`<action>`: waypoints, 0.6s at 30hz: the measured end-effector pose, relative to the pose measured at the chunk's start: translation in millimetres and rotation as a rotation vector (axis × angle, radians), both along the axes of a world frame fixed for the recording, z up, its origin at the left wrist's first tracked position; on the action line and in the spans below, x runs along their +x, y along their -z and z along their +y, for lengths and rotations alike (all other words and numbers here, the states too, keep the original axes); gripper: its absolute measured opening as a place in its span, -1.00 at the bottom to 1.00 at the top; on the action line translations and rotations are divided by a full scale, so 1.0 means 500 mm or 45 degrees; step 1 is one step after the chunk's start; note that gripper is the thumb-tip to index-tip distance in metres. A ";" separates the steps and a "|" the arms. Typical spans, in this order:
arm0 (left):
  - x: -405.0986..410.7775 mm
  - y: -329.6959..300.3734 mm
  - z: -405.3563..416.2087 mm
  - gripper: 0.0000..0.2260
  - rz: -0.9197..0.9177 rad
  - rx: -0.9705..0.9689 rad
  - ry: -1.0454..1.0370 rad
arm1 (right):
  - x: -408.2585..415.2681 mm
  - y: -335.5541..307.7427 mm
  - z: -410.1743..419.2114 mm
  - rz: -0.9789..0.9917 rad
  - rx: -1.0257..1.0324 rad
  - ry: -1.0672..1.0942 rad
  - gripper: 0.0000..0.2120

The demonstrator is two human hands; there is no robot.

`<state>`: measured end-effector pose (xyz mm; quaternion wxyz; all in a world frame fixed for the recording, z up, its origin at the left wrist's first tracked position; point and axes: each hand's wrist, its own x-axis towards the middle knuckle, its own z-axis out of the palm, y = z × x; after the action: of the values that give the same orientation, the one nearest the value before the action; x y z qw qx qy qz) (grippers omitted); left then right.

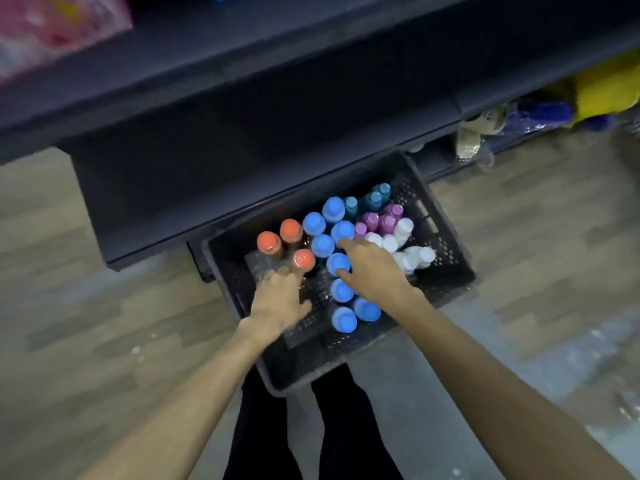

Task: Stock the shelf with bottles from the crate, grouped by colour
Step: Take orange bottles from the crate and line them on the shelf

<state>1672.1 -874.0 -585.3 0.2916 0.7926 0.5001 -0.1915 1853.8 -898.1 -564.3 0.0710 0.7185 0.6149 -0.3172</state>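
Head view, looking down: black perforated plastic crate (446,237) on the floor, pushed against the base of the dark shelf unit (242,140). Bottles stand upright inside, only caps showing, already clustered by colour: three orange-capped bottles (291,230) at the far left, a run of bright-blue-capped bottles (343,318) down the middle, teal-capped bottles (374,199) at the far edge, purple-capped bottles (370,221) beside them, white-capped bottles (403,228) on the right, some tilted.

Left hand (280,299) reaches into the crate's left half, fingers extended toward the nearest orange cap; fingertips blurred, so contact with the cap cannot be told. It grasps nothing visible. Right hand (374,268) is spread over the blue group, fingers loosely apart, index tip at a far blue cap, thumb next to a nearer one; nothing clenched or lifted.

Open room: bare crate floor shows under and in front of the left hand. Right side is packed tight, caps touching. Crate's far rim sits under the shelf's lowest ledge. Dark shelf boards above look bare in the middle; pink package (52,29) on the upper left, yellow and blue goods (588,98) low on the right. Wood-pattern floor (86,323) on both sides; the person's dark-trousered legs (256,427) at the near crate corner.
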 end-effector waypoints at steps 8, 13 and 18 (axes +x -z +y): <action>-0.031 0.193 -0.005 -0.63 0.066 -0.091 -0.158 | -0.107 0.252 0.068 -0.097 0.010 -0.152 -0.41; -0.057 0.224 -0.024 -0.65 0.072 -0.124 -0.228 | -0.147 0.311 0.092 -0.195 0.096 -0.267 -0.72; -0.082 0.194 -0.017 -0.65 0.082 -0.118 -0.293 | -0.126 0.242 0.103 -0.110 0.141 -0.284 -0.72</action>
<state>1631.1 -882.7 -682.5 0.3319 0.7091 0.5874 -0.2050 1790.6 -846.9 -685.4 0.0926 0.6616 0.7038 -0.2415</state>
